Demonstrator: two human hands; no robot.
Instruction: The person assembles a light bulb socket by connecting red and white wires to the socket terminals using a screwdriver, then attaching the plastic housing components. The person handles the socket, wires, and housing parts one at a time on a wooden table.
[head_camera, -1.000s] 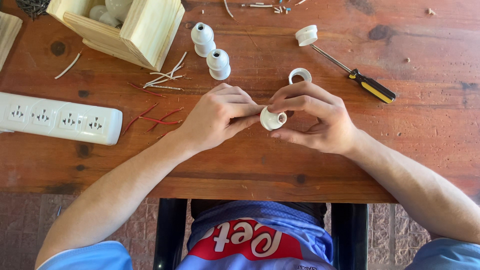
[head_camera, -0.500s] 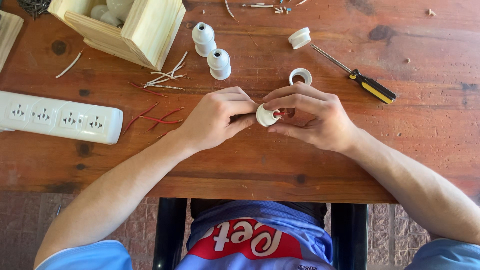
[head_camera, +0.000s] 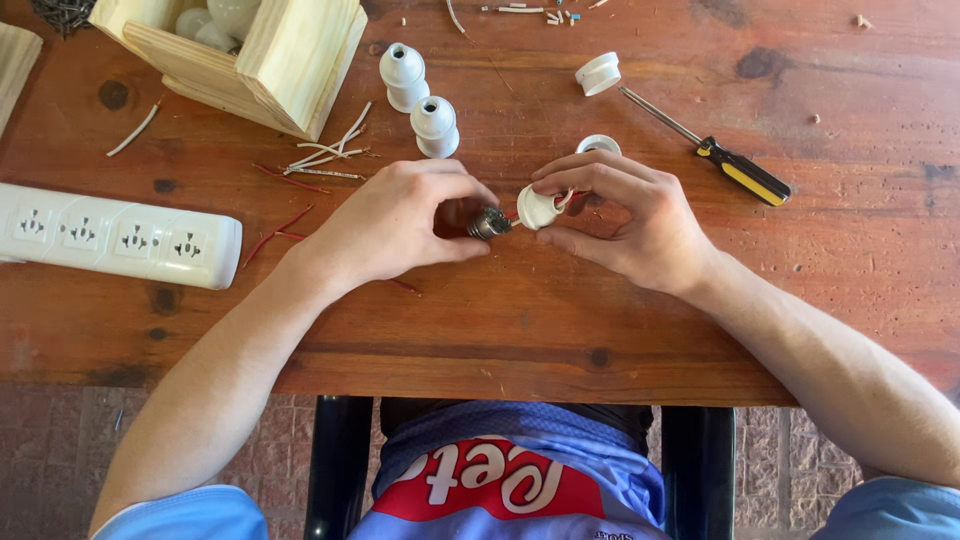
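While the white socket shell (head_camera: 540, 207) sits pinched in my right hand (head_camera: 625, 222) above the table (head_camera: 500, 320), my left hand (head_camera: 395, 225) grips its metal insert (head_camera: 488, 223) just beside it. Two white sockets (head_camera: 420, 98) stand behind, a screwdriver (head_camera: 720, 162) to the right.

Off to my left lies a white power strip (head_camera: 115, 237) on the wooden table (head_camera: 500, 330). Up at the far left corner stands a pale wooden box (head_camera: 270, 60) with white bulbs (head_camera: 215, 18) inside. Beside it stand two white lamp holders (head_camera: 420, 100), with stripped wire offcuts (head_camera: 325, 155) scattered near them. A yellow-and-black screwdriver (head_camera: 715, 150) lies far right, its tip by a white cap (head_camera: 598, 73).
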